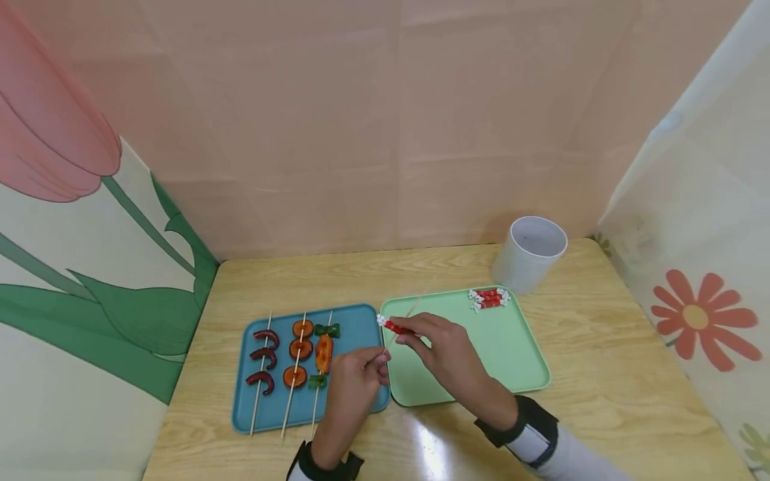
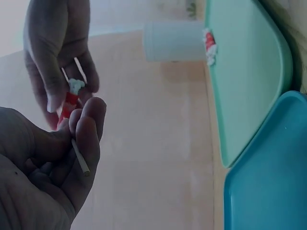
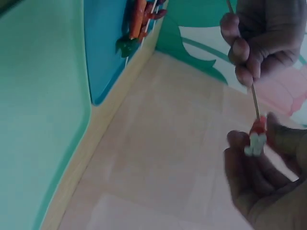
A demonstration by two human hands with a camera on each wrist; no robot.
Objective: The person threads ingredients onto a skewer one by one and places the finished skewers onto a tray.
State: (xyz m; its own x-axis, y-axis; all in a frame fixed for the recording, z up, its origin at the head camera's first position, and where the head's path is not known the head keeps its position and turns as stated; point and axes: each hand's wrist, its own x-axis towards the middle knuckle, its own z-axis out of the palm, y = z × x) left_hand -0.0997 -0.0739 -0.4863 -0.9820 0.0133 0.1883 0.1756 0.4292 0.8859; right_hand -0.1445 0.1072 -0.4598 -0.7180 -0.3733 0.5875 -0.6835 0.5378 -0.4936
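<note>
My left hand point(image 1: 355, 377) pinches a thin wooden skewer point(image 3: 255, 103) between thumb and fingers, its blunt end point(image 2: 84, 167) jutting out in the left wrist view. To its right, my right hand point(image 1: 450, 357) pinches a small red toy food piece with frilly white ends point(image 2: 71, 101). In the right wrist view the skewer's other end meets the red middle of this piece, partly hidden by the fingers. Both hands are raised over the place where a blue tray point(image 1: 240, 401) and a light green tray point(image 1: 493, 354) adjoin.
Three loaded skewers lie on the blue tray: brown curled pieces point(image 1: 262, 357), round orange slices point(image 1: 301, 349), and an orange piece point(image 1: 323, 354) between green ones. More red-and-white pieces point(image 1: 490, 298) sit at the green tray's far edge, near a white cup point(image 1: 526, 257).
</note>
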